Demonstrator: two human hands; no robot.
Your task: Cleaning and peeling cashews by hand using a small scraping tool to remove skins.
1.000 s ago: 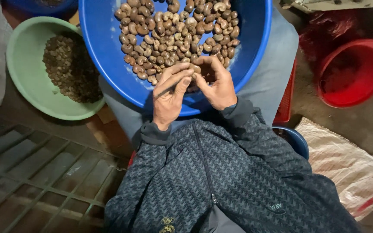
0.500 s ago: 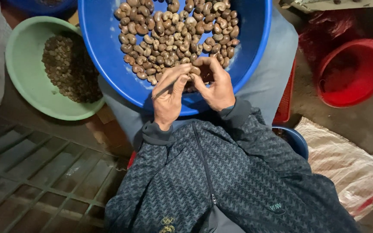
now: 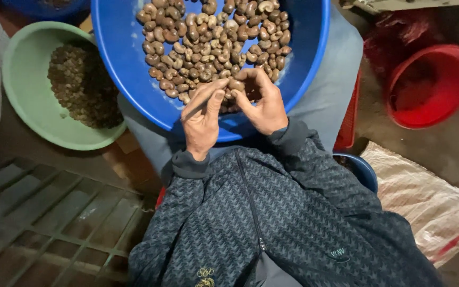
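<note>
Fingertips of both hands meet over one small brown curved cashew nut (image 3: 235,84), pinched between them at the near edge of the heap. The left hand (image 3: 202,119) lies palm-down with its fingers stretched forward, their tips closed against the nut; the right hand (image 3: 264,103) curls in from the other side, thumb and forefinger clenched on the same nut. That nut sits just above the pile of brown and tan cashew nuts (image 3: 213,45) that fills the far half of a large round blue plastic basin (image 3: 128,85), which rests on the person's lap. The wrists come out of the cuffs of a dark patterned zip-up jacket (image 3: 272,223). To the left of the basin, touching its rim in the view, stands a round pale green plastic bowl (image 3: 25,101) holding a mound of darker, smaller pieces (image 3: 81,85). To the right, well apart, a red plastic bucket (image 3: 431,87) stands on the floor, and a white woven sack (image 3: 426,196) lies nearer the person.
</note>
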